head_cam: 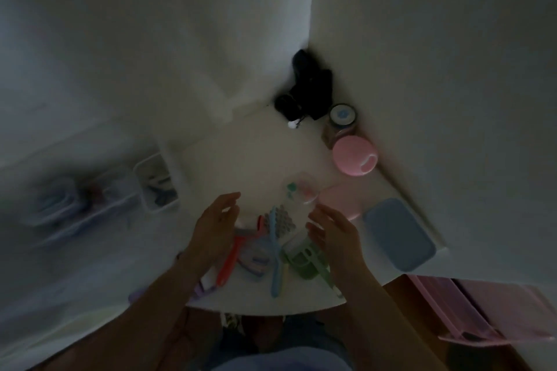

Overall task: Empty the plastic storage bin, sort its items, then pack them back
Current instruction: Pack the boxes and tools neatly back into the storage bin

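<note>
The whole view is dim and motion-blurred. A clear bin (156, 184) at the left of the table (241, 153) holds dark items too smeared to identify. Further left, a bluish shape (63, 205) is only a blur. The left hand (215, 227) and right hand (334, 233) cover parts of the coloured pile (271, 247), hiding some pieces. A pink object (488, 307) is cut off by the right edge. A black object (307, 87) in the corner cannot be identified.
</note>
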Action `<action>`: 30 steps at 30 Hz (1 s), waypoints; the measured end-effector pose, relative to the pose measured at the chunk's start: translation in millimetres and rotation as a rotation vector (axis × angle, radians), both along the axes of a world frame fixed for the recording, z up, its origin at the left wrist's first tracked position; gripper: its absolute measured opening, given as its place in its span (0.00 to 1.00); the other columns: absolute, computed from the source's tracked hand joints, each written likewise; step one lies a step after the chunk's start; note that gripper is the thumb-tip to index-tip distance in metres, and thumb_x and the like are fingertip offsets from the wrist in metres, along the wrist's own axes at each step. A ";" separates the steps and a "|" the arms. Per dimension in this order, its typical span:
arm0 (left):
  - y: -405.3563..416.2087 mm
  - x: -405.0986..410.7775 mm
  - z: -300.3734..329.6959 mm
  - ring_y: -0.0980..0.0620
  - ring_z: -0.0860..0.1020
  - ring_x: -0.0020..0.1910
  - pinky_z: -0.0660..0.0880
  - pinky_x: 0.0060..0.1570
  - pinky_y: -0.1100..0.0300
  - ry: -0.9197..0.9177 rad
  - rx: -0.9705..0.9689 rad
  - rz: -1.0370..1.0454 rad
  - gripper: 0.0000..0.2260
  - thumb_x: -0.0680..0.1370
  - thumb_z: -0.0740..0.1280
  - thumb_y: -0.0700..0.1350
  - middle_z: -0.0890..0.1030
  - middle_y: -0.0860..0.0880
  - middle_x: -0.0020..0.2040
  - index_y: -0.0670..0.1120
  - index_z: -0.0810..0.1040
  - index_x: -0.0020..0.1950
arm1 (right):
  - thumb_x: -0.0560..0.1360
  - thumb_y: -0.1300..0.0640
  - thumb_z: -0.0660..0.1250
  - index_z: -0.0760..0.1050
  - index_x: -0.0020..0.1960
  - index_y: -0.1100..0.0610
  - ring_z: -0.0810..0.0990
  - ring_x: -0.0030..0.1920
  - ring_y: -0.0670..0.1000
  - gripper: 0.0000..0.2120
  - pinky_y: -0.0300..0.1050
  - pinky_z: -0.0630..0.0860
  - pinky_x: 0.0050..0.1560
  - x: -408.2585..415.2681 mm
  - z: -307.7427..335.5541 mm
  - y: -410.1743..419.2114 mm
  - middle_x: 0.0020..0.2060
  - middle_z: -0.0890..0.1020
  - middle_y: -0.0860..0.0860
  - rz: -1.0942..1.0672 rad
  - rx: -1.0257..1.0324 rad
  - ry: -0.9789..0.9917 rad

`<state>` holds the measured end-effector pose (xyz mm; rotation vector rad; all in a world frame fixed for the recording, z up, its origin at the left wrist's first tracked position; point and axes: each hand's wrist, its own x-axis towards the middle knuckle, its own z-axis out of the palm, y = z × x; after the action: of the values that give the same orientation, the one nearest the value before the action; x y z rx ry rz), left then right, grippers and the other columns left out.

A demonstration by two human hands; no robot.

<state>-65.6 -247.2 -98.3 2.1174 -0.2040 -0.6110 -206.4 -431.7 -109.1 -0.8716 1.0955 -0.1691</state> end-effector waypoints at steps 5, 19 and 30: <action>25.0 -0.3 -0.2 0.54 0.76 0.59 0.68 0.56 0.65 -0.023 0.132 -0.024 0.13 0.82 0.60 0.40 0.78 0.51 0.61 0.49 0.76 0.65 | 0.75 0.56 0.73 0.81 0.57 0.56 0.83 0.45 0.53 0.12 0.48 0.80 0.52 19.9 -6.2 31.8 0.47 0.85 0.56 0.188 -0.001 -0.014; -85.4 11.7 -15.7 0.50 0.78 0.60 0.68 0.58 0.66 -0.071 0.056 -0.101 0.13 0.82 0.61 0.44 0.79 0.50 0.63 0.48 0.75 0.66 | 0.74 0.31 0.61 0.70 0.71 0.64 0.73 0.67 0.63 0.41 0.57 0.68 0.69 93.0 -69.2 -175.7 0.67 0.73 0.64 0.227 -0.583 0.731; -218.1 30.5 -41.0 0.43 0.72 0.67 0.68 0.66 0.55 0.042 0.069 -0.208 0.21 0.82 0.61 0.49 0.73 0.40 0.68 0.45 0.65 0.74 | 0.65 0.59 0.81 0.59 0.64 0.65 0.72 0.52 0.54 0.39 0.59 0.73 0.62 99.3 -49.1 -162.0 0.54 0.69 0.55 0.051 -0.705 0.353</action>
<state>-35.1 -465.4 -139.2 2.1635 -0.3879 -0.7939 -107.2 -593.7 -158.2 -1.6023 1.3636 -0.3825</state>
